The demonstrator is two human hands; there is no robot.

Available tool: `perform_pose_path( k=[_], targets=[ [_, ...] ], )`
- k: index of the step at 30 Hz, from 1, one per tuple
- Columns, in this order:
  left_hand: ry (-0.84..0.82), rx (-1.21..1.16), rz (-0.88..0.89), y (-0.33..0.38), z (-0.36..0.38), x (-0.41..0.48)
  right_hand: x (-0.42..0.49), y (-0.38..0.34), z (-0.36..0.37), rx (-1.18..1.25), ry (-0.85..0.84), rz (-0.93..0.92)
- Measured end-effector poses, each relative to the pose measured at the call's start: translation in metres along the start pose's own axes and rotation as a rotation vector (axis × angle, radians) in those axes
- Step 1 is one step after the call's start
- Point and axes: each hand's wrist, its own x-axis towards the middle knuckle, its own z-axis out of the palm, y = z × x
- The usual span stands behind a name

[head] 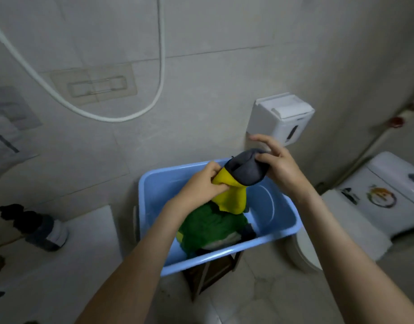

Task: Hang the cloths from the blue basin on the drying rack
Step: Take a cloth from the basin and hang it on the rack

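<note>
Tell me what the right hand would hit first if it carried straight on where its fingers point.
Probably the tiled wall, just beside the white wall box; depth is unclear. The right hand pinches the grey cloth, so that would travel with it.

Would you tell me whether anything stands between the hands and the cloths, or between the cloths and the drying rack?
Nothing visible between hands and cloths: the left hand grips the yellow cloth, the right hand the grey cloth, both above the blue basin. The drying rack is out of view, so that path is unknown.
</note>
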Motion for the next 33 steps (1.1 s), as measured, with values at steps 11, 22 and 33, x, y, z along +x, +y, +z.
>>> perform_pose_path(
  k=[11, 22, 33],
  targets=[
    [-0.58, -0.066, 0.38, 0.12, 0.106, -0.02, -0.178, -0.029, -0.092, -0.047, 0.663, -0.149],
    [-0.921, -0.161, 0.533, 0.198, 0.248, -0.16, -0.44, -0.034, -0.106, 0.075, 0.942, -0.168],
    [-1.22, -0.098, 0.64, 0.206, 0.297, -0.338, -0.629, -0.001, -0.025, -0.293, 1.427, 0.18]
  ],
)
